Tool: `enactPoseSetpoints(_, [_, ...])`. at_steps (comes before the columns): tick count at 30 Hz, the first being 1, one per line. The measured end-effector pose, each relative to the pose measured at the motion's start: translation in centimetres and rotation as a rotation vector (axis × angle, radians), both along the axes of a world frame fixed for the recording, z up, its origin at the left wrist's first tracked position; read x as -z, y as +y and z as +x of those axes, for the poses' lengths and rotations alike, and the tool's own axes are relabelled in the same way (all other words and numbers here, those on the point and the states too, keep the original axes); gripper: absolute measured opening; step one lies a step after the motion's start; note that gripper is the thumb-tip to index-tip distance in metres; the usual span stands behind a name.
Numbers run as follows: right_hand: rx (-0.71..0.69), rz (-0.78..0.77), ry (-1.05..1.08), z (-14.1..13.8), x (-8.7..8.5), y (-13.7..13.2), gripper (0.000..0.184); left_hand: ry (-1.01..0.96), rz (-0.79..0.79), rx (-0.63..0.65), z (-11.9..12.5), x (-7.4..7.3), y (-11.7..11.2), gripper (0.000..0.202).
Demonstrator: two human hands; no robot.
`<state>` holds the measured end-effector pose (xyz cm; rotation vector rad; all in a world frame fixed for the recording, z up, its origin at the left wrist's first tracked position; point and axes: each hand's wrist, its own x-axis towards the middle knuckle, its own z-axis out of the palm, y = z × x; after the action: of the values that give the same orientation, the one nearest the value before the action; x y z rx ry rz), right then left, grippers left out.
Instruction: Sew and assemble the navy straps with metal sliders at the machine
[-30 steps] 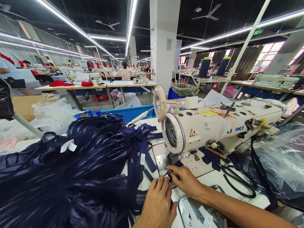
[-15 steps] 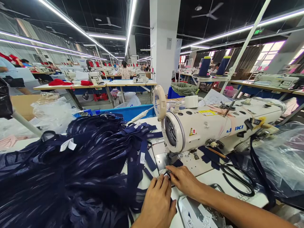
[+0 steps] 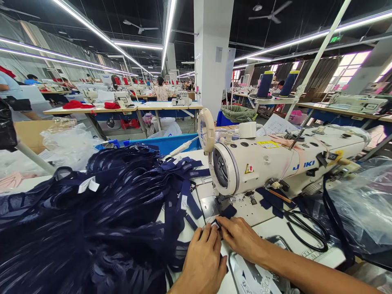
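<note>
Left hand [image 3: 202, 258] lies palm-down, fingers stretched to the white label [image 3: 215, 224], grip unclenched! Right hand [image 3: 243, 238] angles in, fingers curled; whether its grip holds anything, can't tell.

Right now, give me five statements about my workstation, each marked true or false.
1. The left hand and right hand are close together in front of the sewing machine. True.
2. The scissors lie to the left of both hands. False: the scissors lie to the right.
3. The thread cones are dark blue below yellow tops. True.
4. The heap of navy garments is on the right. False: the heap of navy garments is on the left.
5. The machine's lettering is blue. True.
</note>
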<state>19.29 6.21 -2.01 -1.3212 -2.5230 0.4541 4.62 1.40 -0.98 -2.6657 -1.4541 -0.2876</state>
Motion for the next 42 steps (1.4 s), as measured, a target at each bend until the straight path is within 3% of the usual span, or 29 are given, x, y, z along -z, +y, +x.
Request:
enactPoseSetpoints(11, [-0.007, -0.092, 0.055, 0.1, -1.0, 0.8, 0.033, -0.016, 0.010, -0.025, 0.2, 0.0, -0.2, 0.042])
enactPoseSetpoints(26, [-0.017, -0.031, 0.034, 1.0, -0.1, 0.1, 0.036, -0.076, 0.092, -0.036, 0.3, 0.5, -0.3, 0.038])
enactPoseSetpoints(34, [-0.006, -0.348, 0.319, 1.5, -0.5, 1.9, 0.028, -0.057, -0.023, -0.028, 0.0, -0.3, -0.5, 0.040])
enactPoseSetpoints(36, [0.077, -0.292, 0.276, 2.5, 0.0, 2.8, 0.028, -0.052, -0.074, -0.030, 0.0, -0.8, -0.5, 0.041])
enactPoseSetpoints(39, [0.214, -0.089, 0.100, 4.7, 0.3, 3.7, 0.030, -0.047, -0.129, -0.042, -0.1, -1.3, -0.3, 0.041])
enactPoseSetpoints(42, [0.296, 0.026, 0.004, 7.0, 0.0, 3.5, 0.028, -0.035, -0.123, -0.027, -0.5, -1.1, 0.1, 0.037])
